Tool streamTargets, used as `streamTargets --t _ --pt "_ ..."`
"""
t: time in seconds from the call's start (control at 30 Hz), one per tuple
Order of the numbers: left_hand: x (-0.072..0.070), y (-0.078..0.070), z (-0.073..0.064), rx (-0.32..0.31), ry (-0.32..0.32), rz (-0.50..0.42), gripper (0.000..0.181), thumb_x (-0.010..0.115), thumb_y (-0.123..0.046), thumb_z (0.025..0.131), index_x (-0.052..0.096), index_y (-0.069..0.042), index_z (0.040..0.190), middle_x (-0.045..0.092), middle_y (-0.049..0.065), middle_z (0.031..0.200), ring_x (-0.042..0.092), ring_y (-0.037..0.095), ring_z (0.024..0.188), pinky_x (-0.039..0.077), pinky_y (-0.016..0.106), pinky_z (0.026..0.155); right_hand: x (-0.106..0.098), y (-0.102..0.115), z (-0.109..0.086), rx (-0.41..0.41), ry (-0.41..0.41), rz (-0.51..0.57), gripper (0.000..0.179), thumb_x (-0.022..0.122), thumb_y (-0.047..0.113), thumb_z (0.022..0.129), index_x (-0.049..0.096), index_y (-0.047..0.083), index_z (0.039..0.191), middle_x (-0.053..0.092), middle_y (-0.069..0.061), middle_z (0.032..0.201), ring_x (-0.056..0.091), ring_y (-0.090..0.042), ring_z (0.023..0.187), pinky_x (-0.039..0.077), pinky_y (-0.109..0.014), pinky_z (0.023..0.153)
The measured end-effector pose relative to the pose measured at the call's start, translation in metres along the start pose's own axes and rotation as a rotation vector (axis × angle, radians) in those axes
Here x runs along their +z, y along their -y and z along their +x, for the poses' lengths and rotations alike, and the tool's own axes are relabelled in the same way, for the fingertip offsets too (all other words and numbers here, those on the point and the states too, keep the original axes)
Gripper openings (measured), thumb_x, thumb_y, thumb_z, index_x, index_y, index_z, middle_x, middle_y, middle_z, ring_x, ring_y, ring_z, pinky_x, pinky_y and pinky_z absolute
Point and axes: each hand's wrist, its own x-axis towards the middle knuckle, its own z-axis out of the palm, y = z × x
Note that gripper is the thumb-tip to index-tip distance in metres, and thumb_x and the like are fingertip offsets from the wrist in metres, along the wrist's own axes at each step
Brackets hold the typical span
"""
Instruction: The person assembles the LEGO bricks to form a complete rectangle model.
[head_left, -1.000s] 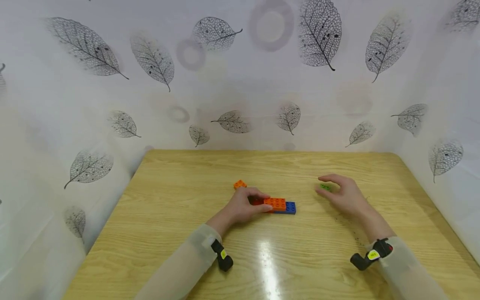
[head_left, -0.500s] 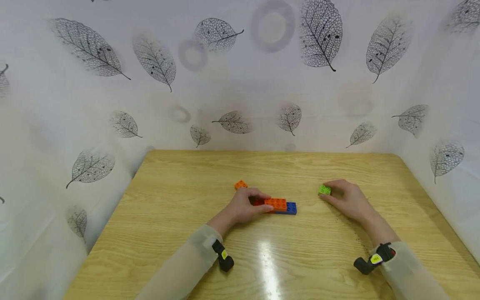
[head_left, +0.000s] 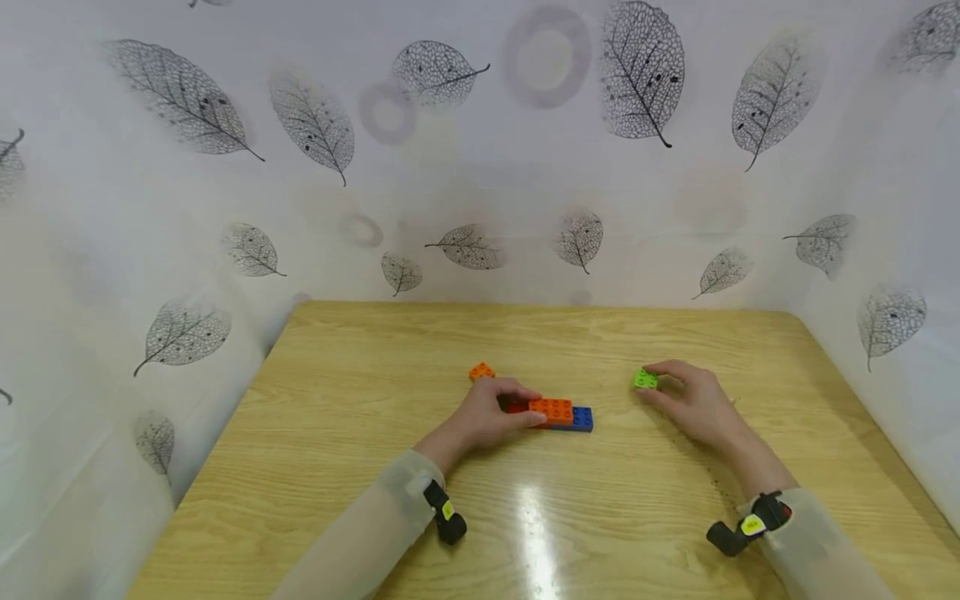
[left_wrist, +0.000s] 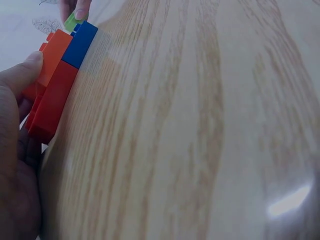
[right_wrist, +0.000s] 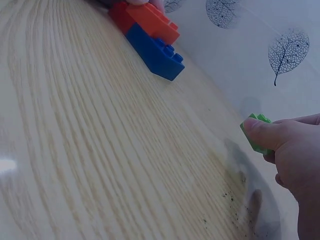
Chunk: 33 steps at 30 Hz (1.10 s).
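Your right hand (head_left: 697,404) pinches the green toy brick (head_left: 645,379) to the right of the brick stack (head_left: 553,410), which lies lengthwise left to right — bare blue studs (head_left: 582,417) nearest the green, your left hand (head_left: 486,411) gripping its left end.

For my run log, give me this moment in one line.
left hand: grips brick stack | right hand: pinches green brick | small orange brick: on table
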Motion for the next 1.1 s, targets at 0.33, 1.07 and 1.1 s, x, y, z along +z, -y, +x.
streamTargets --t 0.33,1.07,1.1 --pt "0.000 -0.002 0.000 -0.016 0.000 0.006 0.030 0.087 -0.038 0.090 0.082 -0.027 0.118 0.073 -0.016 0.107 0.066 0.008 0.103 0.052 0.034 0.098 0.015 0.023 0.004 -0.066 0.048 0.077 0.038 0.081 0.021 0.097 0.073 0.006 0.130 0.071 -0.013 0.129 0.065 -0.040 0.122 0.046 -0.063 0.106" --pt "0.001 -0.001 0.000 -0.016 -0.008 0.011 0.029 0.087 -0.037 0.091 0.082 -0.026 0.117 0.073 -0.015 0.107 0.066 0.008 0.103 0.052 0.034 0.097 0.038 0.059 0.002 -0.156 0.156 0.130 0.038 0.084 0.015 0.094 0.073 0.008 0.130 0.073 -0.002 0.128 0.066 -0.029 0.122 0.049 -0.056 0.107" --pt "0.001 -0.001 0.000 -0.012 -0.010 0.011 0.029 0.087 -0.036 0.091 0.082 -0.025 0.117 0.073 -0.015 0.106 0.066 0.008 0.103 0.052 0.034 0.097 0.039 0.061 0.002 -0.157 0.162 0.135 0.038 0.084 0.015 0.094 0.073 0.008 0.130 0.073 -0.003 0.128 0.066 -0.029 0.122 0.049 -0.056 0.107"
